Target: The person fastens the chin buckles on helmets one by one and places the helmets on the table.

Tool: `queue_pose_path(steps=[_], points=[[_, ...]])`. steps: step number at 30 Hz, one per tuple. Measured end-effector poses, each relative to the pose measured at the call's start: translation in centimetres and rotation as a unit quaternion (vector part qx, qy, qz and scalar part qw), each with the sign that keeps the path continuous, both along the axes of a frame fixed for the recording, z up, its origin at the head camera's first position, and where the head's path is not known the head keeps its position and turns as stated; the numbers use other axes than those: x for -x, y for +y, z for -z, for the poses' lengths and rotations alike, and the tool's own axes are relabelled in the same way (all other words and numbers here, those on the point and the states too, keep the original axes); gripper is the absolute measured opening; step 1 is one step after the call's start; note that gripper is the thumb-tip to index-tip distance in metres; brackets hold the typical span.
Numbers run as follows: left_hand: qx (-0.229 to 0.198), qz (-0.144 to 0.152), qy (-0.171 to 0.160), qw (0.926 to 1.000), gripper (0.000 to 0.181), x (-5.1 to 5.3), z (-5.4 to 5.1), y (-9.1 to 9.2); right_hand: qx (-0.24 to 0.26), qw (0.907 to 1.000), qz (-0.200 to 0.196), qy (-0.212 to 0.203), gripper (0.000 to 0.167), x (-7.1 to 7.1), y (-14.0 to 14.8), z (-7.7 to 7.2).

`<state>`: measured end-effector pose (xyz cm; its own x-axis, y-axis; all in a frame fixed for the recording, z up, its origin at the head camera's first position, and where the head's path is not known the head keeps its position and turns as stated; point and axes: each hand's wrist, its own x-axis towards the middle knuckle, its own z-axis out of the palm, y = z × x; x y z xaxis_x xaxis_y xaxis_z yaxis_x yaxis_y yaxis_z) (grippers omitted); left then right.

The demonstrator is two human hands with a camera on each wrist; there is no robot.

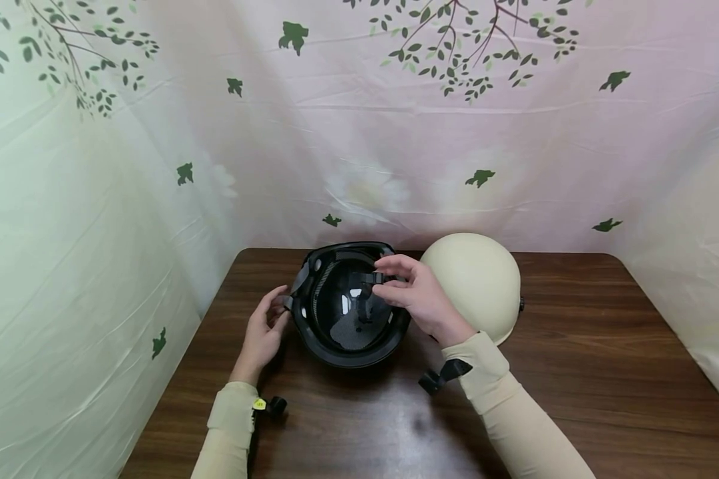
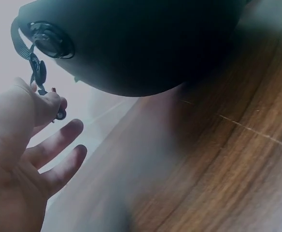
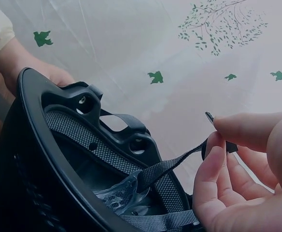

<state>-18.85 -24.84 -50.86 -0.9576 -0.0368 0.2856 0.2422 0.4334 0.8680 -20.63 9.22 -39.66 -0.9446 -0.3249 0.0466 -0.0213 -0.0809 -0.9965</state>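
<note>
- Pale cloth (image 1: pixel 371 146) printed with green birds and leafy branches hangs behind and at both sides of a dark wood-grain worktop (image 1: pixel 605 319).
- On the worktop, at the centre of the head view, a black helmet (image 1: pixel 347 359) sits hollow side up, between my two hands.
- My left hand (image 1: pixel 263 336) is at the helmet's left edge; in the left wrist view my thumb and forefinger pinch the end of a dark strap (image 2: pixel 21 43), with two other fingers held out away from it.
- That strap hangs at the upper left of the left wrist view, beside a round black knob (image 2: pixel 49 41) on the shell.
- My right hand (image 1: pixel 416 293) is over the helmet's right side, fingers pinching a black clip (image 1: pixel 371 278) above the hollow.
- From that grip a webbing strap (image 3: pixel 167 162) runs down into the helmet, where clear plastic (image 3: pixel 119 193) lies near the lower middle of the right wrist view.
- Right of centre, a cream helmet (image 1: pixel 470 279) rests dome up, just beside the black one, partly behind my right wrist.
</note>
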Motion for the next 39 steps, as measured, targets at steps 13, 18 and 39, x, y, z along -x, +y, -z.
queue_pose_path(steps=[13,18,39], points=[[-0.020,-0.020,0.044,0.9986,0.053,0.1,-1.8,-0.9,0.010,0.9999,0.002,-0.007,0.040,-0.1,0.1,0.1],[-0.031,-0.022,0.068,0.9970,0.050,0.0,-2.7,-0.9,0.012,0.9999,0.002,-0.010,0.040,0.0,0.1,0.2],[-0.016,-0.009,0.155,0.9878,0.034,0.3,-5.5,-0.1,-0.009,0.9998,-0.008,-0.015,0.049,-0.2,0.1,0.1]])
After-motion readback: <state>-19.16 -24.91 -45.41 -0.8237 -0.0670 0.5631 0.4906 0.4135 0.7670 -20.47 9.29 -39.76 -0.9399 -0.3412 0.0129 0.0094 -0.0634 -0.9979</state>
